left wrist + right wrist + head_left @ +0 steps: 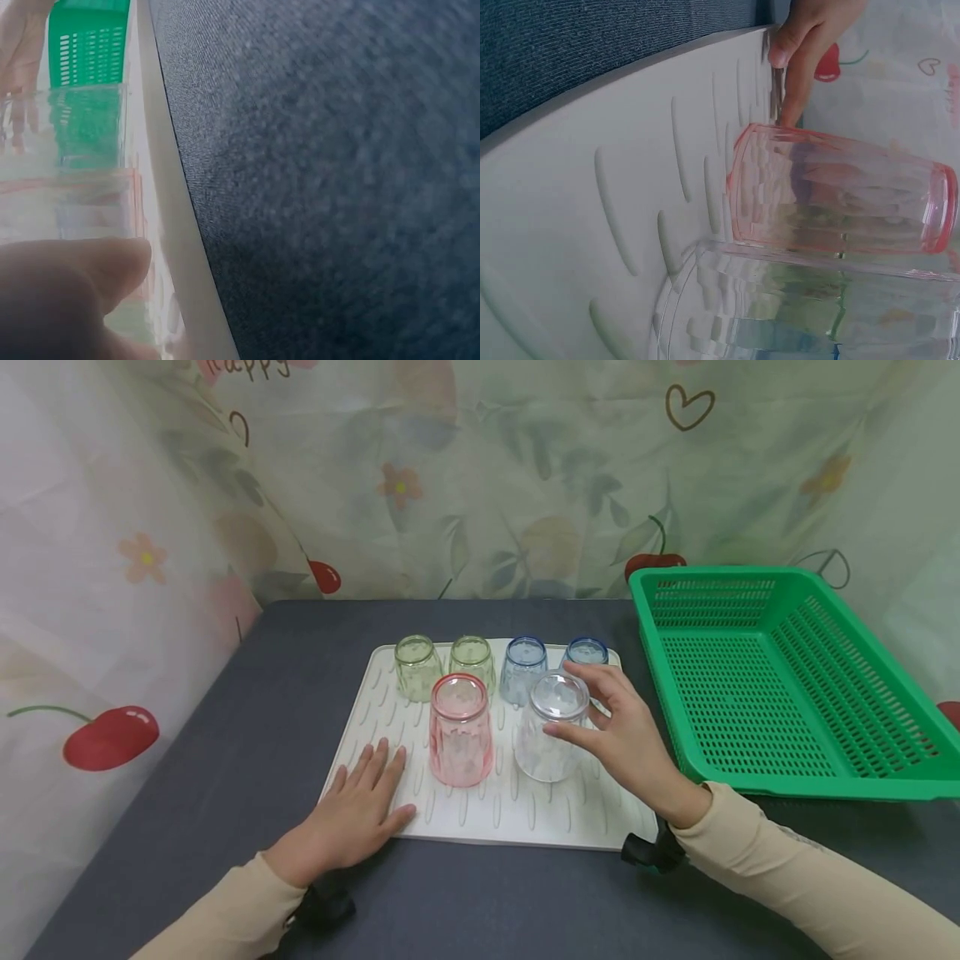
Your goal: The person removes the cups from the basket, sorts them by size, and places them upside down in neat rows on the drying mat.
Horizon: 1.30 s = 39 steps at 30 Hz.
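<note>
My left hand (351, 820) lies flat with spread fingers on the left front part of a white ribbed drying mat (465, 822). Thumb and fingers of my right hand (626, 743) curve round the upper part of a clear glass (551, 752), which stands upside down on the mat. Just left of it is an upturned pink glass (461, 743), tinted red at its base, untouched by either hand. In the right wrist view the rims of the clear glass (727, 315) and the pink glass (840, 191) are down at the mat.
Behind stand two green glasses (417, 670) (472, 664) and two blue glasses (524, 671) (587, 651), all upturned; my right hand partly covers the right blue one. A green plastic basket (787, 789) sits right of the mat on the dark tabletop (247, 735). A printed curtain (487, 468) hangs behind.
</note>
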Motion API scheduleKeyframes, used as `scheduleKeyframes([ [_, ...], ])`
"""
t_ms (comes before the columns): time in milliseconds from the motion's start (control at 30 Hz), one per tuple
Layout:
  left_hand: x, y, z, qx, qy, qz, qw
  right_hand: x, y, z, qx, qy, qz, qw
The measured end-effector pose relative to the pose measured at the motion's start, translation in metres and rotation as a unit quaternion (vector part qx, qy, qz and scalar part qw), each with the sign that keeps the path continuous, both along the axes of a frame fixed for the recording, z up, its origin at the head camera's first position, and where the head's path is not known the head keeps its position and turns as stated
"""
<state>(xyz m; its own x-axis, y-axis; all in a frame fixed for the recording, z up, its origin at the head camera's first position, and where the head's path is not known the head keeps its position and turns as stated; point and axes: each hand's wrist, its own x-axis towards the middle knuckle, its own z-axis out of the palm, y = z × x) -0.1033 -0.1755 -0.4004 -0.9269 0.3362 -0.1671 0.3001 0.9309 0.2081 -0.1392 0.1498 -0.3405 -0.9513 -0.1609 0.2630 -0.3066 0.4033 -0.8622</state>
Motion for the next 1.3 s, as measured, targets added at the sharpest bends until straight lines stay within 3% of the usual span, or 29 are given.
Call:
scheduleKeyframes([
  [900,-0.002,0.001,0.001,-0.012,-0.047,0.003,0.9988,-0.010,-0.003,-0.006,0.033,-0.016,0.004,0.9993],
  [1300,-0.008,-0.004,-0.018,0.001,-0.033,0.001,0.9994,-0.010,-0.002,-0.006,0.047,-0.024,0.006,0.9986],
])
